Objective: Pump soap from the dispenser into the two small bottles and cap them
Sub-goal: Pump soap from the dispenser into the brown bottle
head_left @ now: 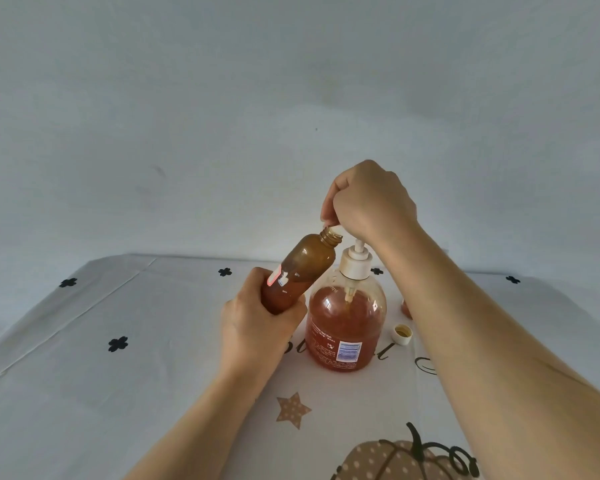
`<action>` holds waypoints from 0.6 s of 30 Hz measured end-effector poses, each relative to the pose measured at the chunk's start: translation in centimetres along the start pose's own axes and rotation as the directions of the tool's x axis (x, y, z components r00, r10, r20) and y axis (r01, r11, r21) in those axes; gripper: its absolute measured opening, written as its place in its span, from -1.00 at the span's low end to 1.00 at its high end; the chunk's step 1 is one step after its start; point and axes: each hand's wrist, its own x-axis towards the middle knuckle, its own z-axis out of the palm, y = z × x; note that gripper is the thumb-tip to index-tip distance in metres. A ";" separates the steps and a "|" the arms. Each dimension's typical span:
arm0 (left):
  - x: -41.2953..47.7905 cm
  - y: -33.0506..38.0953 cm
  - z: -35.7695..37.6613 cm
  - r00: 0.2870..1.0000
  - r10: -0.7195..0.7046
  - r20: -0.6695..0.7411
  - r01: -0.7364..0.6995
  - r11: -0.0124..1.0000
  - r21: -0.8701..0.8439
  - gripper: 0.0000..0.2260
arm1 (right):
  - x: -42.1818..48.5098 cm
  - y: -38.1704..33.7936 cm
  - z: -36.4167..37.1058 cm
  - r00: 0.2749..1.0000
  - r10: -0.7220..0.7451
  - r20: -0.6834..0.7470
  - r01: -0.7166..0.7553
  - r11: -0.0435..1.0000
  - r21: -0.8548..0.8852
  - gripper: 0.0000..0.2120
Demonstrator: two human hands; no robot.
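My left hand (pixel 257 323) grips the lower part of a small amber bottle (pixel 302 268), tilted so its open threaded neck points up and to the right. A large clear soap dispenser (pixel 343 327), half full of orange soap, stands upright on the table just right of it. My right hand (pixel 368 199) is curled over the dispenser's white pump head (pixel 357 259); its fingertips are right at the small bottle's mouth. The spout is mostly hidden under that hand. A white cap (pixel 402 335) lies open side up to the dispenser's right. A second small bottle (pixel 406 308) peeks out behind my right forearm.
The table wears a white cloth (pixel 118 393) printed with black clovers, a tan star and a pumpkin. A plain pale wall rises behind the table's far edge.
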 end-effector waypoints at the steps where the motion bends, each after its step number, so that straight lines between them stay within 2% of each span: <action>1: 0.0 0.0 0.0 1.000 0.004 0.007 -0.004 1.000 -0.010 -0.81 | 0.0 0.1 0.0 1.000 -0.005 -0.010 0.005 1.000 0.010 -0.69; 18: 0.1 -0.2 0.1 0.999 0.030 -0.039 -0.031 0.999 -0.019 -0.79 | 1.0 0.4 0.8 0.997 -0.013 0.076 0.012 1.000 0.014 -0.70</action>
